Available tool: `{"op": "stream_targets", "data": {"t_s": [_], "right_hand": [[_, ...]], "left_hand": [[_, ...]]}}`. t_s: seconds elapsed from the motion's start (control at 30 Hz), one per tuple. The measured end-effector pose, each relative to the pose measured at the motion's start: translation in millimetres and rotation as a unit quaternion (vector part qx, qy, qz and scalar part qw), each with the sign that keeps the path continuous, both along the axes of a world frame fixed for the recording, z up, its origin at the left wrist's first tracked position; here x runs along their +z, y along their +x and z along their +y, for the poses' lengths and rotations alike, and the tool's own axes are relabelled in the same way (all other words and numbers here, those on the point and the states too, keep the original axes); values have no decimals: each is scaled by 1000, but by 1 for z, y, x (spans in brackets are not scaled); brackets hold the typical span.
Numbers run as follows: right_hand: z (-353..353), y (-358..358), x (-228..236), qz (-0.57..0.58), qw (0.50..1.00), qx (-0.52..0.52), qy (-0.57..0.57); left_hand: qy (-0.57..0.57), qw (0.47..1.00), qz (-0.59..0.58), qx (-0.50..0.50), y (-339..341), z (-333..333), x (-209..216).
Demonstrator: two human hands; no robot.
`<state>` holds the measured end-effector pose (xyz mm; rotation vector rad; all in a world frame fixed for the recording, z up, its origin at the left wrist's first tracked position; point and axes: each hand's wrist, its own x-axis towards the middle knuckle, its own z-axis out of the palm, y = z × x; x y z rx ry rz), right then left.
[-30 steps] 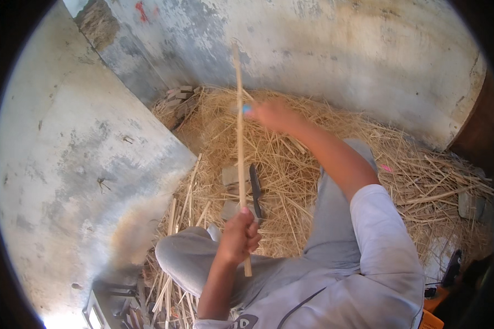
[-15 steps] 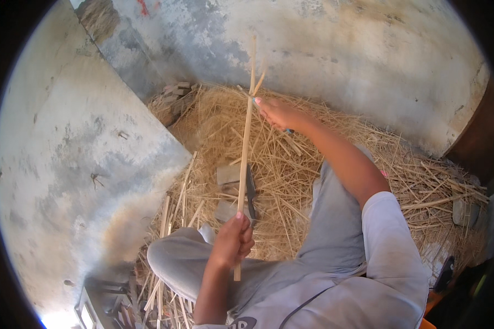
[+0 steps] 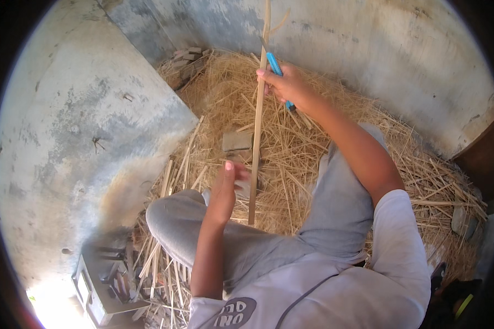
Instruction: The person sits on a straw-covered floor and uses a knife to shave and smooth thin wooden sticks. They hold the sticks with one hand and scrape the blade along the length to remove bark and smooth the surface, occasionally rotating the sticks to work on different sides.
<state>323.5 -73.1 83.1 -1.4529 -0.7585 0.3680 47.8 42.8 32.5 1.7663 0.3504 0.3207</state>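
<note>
A long, pale strip (image 3: 257, 137), which looks like split bamboo or wood, stands nearly upright in view, with a thin sliver peeling off near its top. My right hand (image 3: 285, 85), arm stretched far out, is closed, pinching the strip between thumb and fingers. The same hand holds a blue utility knife (image 3: 274, 64), its blade tip beside the strip's upper part. My left hand (image 3: 228, 181) is just left of the strip's lower part, apart from it, thumb up and fingers loosely spread and slightly blurred. The strip's lower end hangs free above my lap.
Straw-like shavings and slivers (image 3: 296, 170) cover the floor ahead and to the right. A grey block (image 3: 237, 141) lies behind the strip. Weathered walls (image 3: 368, 66) enclose the far and left sides. An open box-like case (image 3: 101, 293) sits at lower left, near loose strips (image 3: 170, 285).
My left hand has let go of the strip's lower end and opened. My right hand now grips the strip along with the knife; the strip has shifted up and slightly right.
</note>
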Motion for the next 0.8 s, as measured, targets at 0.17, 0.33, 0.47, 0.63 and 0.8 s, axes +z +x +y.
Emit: {"op": "stream_targets", "data": {"t_s": [0.17,0.33,0.47,0.63,0.8], "right_hand": [[-2,-12,15,-44,999,9,1],[-6,-17,13,-64,997,21,-44],[3,-23,11,-131,989,57,-38],[-3,-31,14,-143,979,142,-39],[-21,-45,29,-95,988,91,-79]], "left_hand": [[605,784,-133,-46,2,-3,41],[841,477,-104,-232,33,2,81],[873,347,-84,-333,60,9,94],[880,341,-31,-329,88,-9,65],[867,333,69,-364,104,12,48]]}}
